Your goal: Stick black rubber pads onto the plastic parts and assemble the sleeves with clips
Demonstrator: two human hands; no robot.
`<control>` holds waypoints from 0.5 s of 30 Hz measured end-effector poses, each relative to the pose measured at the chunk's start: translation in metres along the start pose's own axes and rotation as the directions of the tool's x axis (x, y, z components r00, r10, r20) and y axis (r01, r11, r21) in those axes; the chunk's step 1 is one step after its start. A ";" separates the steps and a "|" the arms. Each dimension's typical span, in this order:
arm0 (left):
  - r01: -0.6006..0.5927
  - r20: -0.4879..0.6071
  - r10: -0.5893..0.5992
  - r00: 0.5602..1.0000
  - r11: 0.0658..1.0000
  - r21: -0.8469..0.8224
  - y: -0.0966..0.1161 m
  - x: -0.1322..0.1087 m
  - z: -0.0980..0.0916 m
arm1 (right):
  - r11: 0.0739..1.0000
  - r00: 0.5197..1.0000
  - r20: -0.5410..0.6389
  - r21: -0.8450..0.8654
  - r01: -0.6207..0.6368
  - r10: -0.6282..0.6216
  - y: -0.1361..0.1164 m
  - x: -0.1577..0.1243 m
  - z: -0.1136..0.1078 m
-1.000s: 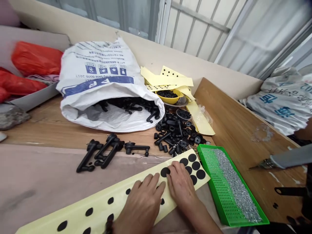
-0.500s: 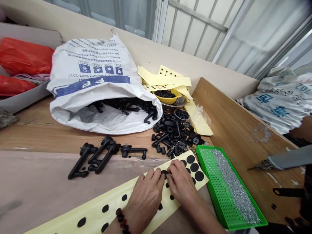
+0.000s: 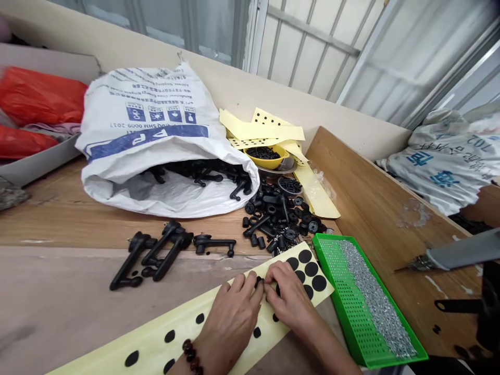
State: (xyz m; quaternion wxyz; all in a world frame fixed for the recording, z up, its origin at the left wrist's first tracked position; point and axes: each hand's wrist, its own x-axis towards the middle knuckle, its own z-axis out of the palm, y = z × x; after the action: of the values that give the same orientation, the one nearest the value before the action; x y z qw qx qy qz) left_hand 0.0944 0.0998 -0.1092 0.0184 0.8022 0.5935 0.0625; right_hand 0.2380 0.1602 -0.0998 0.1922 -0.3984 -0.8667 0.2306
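Observation:
A yellow backing sheet with black round stickers lies slanted across the front of the table. My left hand, with a dark bead bracelet at the wrist, rests on it, fingers bent and tips closed at a small black round sticker. Against that same sticker, my right hand pinches with thumb and forefinger; the fingers partly hide it. Larger black discs cover the sheet's right end. Black crank handles lie behind the sheet on the left.
A white woven sack opens toward me with black handles inside. Loose black parts are heaped beside it, near a yellow bowl. On the right are a green tray of small metal pieces and a grey tool with a metal tip.
Both hands stay at nearly the same spot, their fingertips shifted slightly left. Less of the black sticker shows between them. The view has tilted a little.

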 end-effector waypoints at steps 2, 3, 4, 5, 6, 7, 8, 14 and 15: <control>-0.003 0.001 0.003 1.000 1.000 -0.010 -0.001 -0.002 -0.001 | 1.000 1.000 0.004 0.003 0.005 -0.005 0.000 -0.001 -0.001; -0.004 0.000 0.004 1.000 1.000 -0.019 -0.001 -0.003 -0.002 | 1.000 1.000 -0.001 0.001 0.006 -0.006 0.000 -0.001 -0.001; -0.005 -0.002 0.005 1.000 1.000 -0.028 -0.002 -0.004 -0.003 | 1.000 1.000 -0.009 -0.002 0.006 -0.006 0.000 -0.002 -0.001; -0.007 -0.004 0.006 1.000 0.999 -0.037 -0.002 -0.005 -0.003 | 1.000 1.000 -0.018 -0.003 0.006 -0.006 0.000 -0.002 -0.001; -0.008 -0.005 0.008 1.000 0.999 -0.042 -0.002 -0.006 -0.003 | 1.000 1.000 -0.027 0.001 0.008 -0.008 0.000 -0.003 0.000; -0.008 -0.006 0.007 1.000 0.999 -0.044 -0.001 -0.006 -0.003 | 1.000 0.999 -0.035 0.007 0.012 -0.012 0.000 -0.003 0.000; -0.006 -0.007 0.006 1.000 0.999 -0.040 -0.001 -0.006 -0.003 | 1.000 0.999 -0.043 0.014 0.019 -0.018 0.000 -0.004 0.001; 0.025 0.002 -0.025 1.000 0.997 -0.074 0.003 -0.005 -0.003 | 0.996 0.996 -0.032 0.015 0.086 -0.085 -0.001 -0.007 0.004; 0.029 0.008 -0.028 1.000 0.994 -0.106 0.002 -0.005 -0.003 | 0.996 0.996 -0.019 0.010 0.091 -0.091 -0.002 -0.007 0.004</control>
State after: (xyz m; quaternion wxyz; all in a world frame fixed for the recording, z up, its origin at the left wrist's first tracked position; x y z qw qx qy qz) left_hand 0.0946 0.0940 -0.1060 0.0639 0.7917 0.6007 0.0911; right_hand 0.2394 0.1528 -0.1027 0.2127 -0.3595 -0.8809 0.2228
